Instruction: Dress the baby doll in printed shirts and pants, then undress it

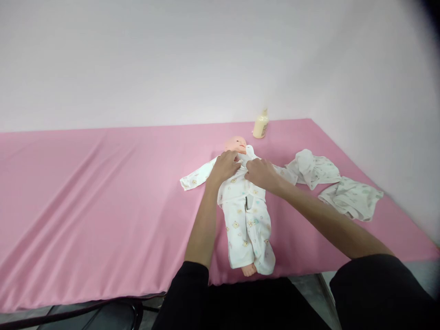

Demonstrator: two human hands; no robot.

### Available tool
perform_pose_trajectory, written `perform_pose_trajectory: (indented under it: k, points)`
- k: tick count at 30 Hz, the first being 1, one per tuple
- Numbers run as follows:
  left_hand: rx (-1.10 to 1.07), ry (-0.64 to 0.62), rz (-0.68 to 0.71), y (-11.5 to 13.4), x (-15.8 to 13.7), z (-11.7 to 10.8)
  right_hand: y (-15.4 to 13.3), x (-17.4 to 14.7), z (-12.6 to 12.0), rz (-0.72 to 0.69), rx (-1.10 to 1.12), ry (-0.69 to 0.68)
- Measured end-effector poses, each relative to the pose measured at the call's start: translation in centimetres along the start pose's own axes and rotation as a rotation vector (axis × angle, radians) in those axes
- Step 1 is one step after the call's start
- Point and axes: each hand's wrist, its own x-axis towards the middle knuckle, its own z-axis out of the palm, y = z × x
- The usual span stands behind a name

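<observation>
A baby doll (235,143) lies on its back on the pink sheet, its head toward the wall and a bare foot showing at the near end. It wears a white printed top (232,187) and matching trousers (238,233). At the upper chest, my left hand (225,167) has its fingers bent around the fabric near the neck. Just to the right, my right hand (261,174) is closed with the fingertips on the front edge of the top. The small part of the cloth between my fingers is partly hidden.
Behind the doll stands a cream pump bottle (260,126). Crumpled white baby clothes (318,169) and another folded white garment (354,198) lie to the right. The pink sheet (103,206) reaches the wall; a dark chair (99,317) is below the near edge.
</observation>
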Motion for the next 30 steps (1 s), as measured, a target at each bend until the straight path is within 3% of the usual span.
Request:
perform_pose_trajectory:
  k: [10,14,20,30]
  points:
    - [-0.029,-0.072,-0.012,1.3,-0.3,-0.9,1.2,0.7,0.2,0.002,0.13,0.043]
    - [-0.055,-0.169,0.057,2.6,-0.8,-2.1,2.4,-0.2,-0.7,0.048,0.453,-0.043]
    - [0.007,-0.179,0.044,3.2,-1.6,-2.7,4.1,-1.2,0.0,0.057,0.993,-0.129]
    - [-0.042,-0.21,0.143,3.3,-1.3,-2.4,5.4,-1.1,1.5,-0.14,1.013,-0.14]
